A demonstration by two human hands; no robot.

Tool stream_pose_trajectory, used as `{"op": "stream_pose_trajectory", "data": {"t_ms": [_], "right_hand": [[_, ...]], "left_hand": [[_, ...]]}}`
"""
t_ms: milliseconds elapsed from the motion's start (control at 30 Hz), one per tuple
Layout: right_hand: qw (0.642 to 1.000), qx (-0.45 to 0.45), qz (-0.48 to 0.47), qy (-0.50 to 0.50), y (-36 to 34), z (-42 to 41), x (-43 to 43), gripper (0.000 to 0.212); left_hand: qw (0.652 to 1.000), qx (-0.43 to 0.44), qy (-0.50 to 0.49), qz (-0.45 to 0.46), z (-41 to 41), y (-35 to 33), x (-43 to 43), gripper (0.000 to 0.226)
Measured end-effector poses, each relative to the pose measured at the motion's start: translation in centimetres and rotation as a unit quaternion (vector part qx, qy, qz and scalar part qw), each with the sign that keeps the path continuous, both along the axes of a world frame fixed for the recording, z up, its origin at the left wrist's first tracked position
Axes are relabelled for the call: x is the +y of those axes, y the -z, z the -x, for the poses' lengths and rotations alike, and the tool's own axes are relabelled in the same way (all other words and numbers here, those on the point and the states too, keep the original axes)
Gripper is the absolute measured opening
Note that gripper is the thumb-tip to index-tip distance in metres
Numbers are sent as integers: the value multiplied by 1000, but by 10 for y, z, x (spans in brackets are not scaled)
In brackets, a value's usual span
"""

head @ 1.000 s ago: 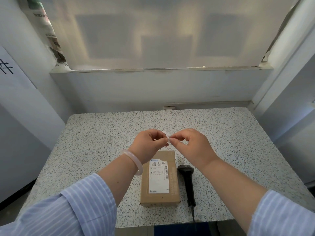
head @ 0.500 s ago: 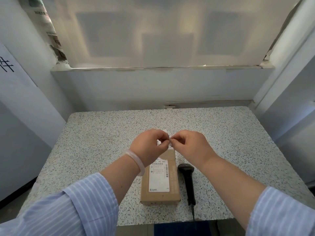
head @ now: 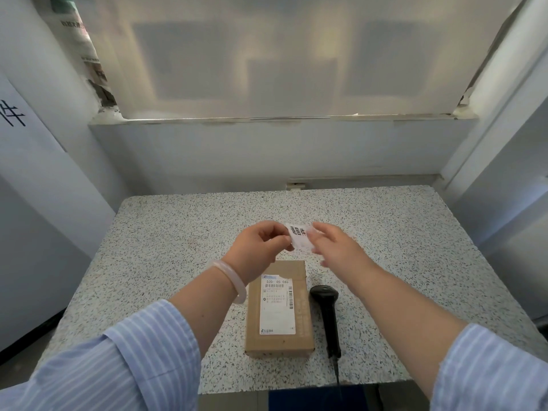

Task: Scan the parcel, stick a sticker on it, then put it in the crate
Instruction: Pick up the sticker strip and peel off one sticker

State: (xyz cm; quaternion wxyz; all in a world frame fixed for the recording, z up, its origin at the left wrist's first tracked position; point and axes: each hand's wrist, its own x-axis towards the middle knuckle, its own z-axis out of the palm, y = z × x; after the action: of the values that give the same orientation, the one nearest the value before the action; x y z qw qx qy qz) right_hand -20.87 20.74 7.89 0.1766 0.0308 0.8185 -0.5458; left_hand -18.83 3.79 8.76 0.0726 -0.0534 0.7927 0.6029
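Hands meet in the air above a speckled stone table [head: 166, 238], seen from a camera worn on the head. The left hand [head: 258, 249] is curled, thumb and fingertips pinching the left edge of a small white sticker [head: 299, 237] printed with bold black characters. The right hand [head: 335, 247] touches the sticker's right side, fingers loosely spread and blurred, so whether it truly grips the sticker cannot be told. A pale, smooth bangle [head: 231, 280] circles the left wrist, and both forearms emerge from rolled sleeves of blue and white striped cloth.

Below the hands, near the table's front edge, the parcel [head: 280, 336] lies flat: a slim rectangular box of brown cardboard, long side running away from the viewer. A white shipping label [head: 277, 305] with barcodes covers most of its top face. Just beside it on the right, apart by a narrow gap, a black handheld scanner [head: 326, 310] lies with its rounded head pointing away and its handle toward the viewer, its cord trailing over the front edge.

The tabletop is wide and rectangular with rounded far corners; broad bare areas lie left, right and behind the hands. Pale walls close in on both sides, and a ledge under a frosted, taped-over window [head: 281, 54] rises behind the far edge.
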Motion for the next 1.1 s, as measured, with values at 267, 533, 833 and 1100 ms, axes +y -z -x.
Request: {"op": "stream_pose_trajectory", "data": {"t_ms": [267, 533, 833, 1100], "right_hand": [[978, -40, 173, 109, -2, 7, 12, 23], [979, 40, 170, 104, -5, 4, 8, 20], [977, 47, 176, 109, -3, 2, 7, 18], [965, 37, 217, 144, -3, 3, 6, 16]], "left_hand": [[1000, -13, -22, 10, 1, 1, -4, 10], [998, -35, -43, 15, 2, 1, -3, 12], [999, -32, -40, -5, 1, 2, -5, 8], [999, -52, -13, 4, 0, 3, -8, 11]]}}
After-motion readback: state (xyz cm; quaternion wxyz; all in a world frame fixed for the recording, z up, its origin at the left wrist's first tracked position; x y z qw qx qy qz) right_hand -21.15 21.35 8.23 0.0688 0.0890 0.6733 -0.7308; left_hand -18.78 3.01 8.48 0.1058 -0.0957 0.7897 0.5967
